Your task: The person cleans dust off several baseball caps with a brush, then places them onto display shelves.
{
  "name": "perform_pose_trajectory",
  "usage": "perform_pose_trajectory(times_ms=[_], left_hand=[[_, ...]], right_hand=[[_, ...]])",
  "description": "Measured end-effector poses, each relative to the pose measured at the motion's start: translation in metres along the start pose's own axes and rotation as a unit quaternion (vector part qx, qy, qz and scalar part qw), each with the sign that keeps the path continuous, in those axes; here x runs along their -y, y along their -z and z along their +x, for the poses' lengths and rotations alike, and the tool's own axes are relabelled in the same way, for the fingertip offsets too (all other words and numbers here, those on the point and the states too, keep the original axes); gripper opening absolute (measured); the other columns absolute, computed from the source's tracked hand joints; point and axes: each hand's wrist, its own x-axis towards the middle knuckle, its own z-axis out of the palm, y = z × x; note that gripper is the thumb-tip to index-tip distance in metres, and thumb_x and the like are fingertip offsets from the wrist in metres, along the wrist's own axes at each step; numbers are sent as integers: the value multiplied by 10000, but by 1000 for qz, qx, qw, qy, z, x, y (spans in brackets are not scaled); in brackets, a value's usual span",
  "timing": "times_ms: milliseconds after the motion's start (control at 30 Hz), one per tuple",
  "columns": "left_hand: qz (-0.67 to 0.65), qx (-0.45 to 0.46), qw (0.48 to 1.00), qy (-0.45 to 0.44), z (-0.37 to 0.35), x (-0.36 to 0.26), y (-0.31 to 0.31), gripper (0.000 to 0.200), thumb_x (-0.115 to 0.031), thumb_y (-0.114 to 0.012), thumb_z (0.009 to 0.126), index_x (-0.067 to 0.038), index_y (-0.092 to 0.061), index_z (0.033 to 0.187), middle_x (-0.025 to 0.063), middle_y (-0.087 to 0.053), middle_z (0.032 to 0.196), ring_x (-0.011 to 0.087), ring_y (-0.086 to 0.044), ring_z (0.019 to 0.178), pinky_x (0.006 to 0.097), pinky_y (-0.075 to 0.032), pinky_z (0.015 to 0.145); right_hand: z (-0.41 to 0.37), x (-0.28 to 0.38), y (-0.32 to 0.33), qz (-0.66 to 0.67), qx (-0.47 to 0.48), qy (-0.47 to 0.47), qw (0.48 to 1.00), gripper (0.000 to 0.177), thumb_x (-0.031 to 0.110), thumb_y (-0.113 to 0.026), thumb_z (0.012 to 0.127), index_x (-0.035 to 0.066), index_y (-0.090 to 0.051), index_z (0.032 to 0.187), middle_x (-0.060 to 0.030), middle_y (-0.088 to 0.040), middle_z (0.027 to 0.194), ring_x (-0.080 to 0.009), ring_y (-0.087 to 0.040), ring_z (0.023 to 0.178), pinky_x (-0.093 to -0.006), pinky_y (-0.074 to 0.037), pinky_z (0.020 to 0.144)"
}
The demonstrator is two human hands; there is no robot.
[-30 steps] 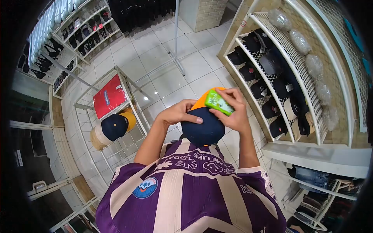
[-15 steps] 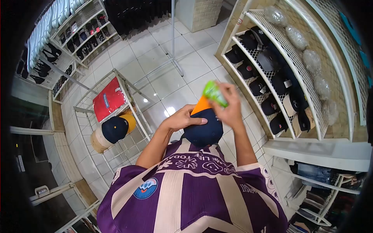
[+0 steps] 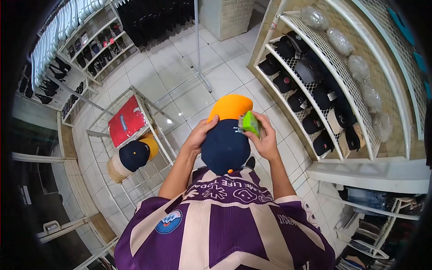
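A navy cap (image 3: 225,146) with an orange brim is held in front of my chest, its brim pointing away from me. My left hand (image 3: 200,135) grips the cap's left side, where brim and crown meet. In my right hand (image 3: 264,137) is a bright green brush (image 3: 251,123), its bristle side turned toward the cap. The bristles are at the right of the crown's front, beside small white lettering.
A white wire rack (image 3: 96,134) at the left holds a red packaged garment (image 3: 128,120) and stacked caps (image 3: 134,154). On the right, a shelf (image 3: 310,96) carries several caps and clear plastic bundles (image 3: 358,67). A metal pole (image 3: 197,40) stands ahead on white tiles.
The cap has turned, so its brim and crown now face up to the camera. My right hand has moved down, and the green brush is lower, beside the crown.
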Motion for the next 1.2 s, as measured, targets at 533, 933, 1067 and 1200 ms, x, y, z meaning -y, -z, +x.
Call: perform_pose_trajectory(times_ms=[533, 933, 1067, 1200], left_hand=[[19, -49, 990, -134, -3, -11, -10, 420, -365, -591, 1047, 8, -655, 1229, 61, -731, 1053, 112, -708, 855, 236, -573, 728], [88, 5, 990, -107, -16, 2, -15, 329, -307, -623, 1039, 4, -703, 1111, 23, -730, 937, 78, -681, 775, 220, -552, 690], [41, -8, 990, -132, -21, -1, -17, 345, -323, -621, 1037, 3, -704, 1116, 27, -730, 952, 81, -683, 779, 218, -555, 699], [-3, -5, 994, -112, -24, -15, -16, 366, -340, -613, 1040, 4, -697, 1132, 31, -728, 975, 80, -682, 784, 217, -558, 709]], right_hand=[[-1, 39, -7, 130, -68, -54, 988, 584, -21, -713, 888, -64, -491, 1427, -147, -537, 1308, -254, -553, 1241, -359, -429, 1073], [32, 30, -15, -1, -128, 38, 991, 535, 21, -753, 862, -15, -538, 1351, -155, -580, 1267, -256, -582, 1172, -376, -465, 1036], [18, 18, -20, 149, -170, -77, 971, 594, 6, -733, 889, -29, -445, 1406, -145, -543, 1301, -236, -550, 1234, -372, -434, 1076], [-3, 23, -26, 160, -89, -52, 982, 631, -3, -732, 892, -33, -407, 1432, -162, -521, 1342, -236, -515, 1279, -371, -381, 1127]])
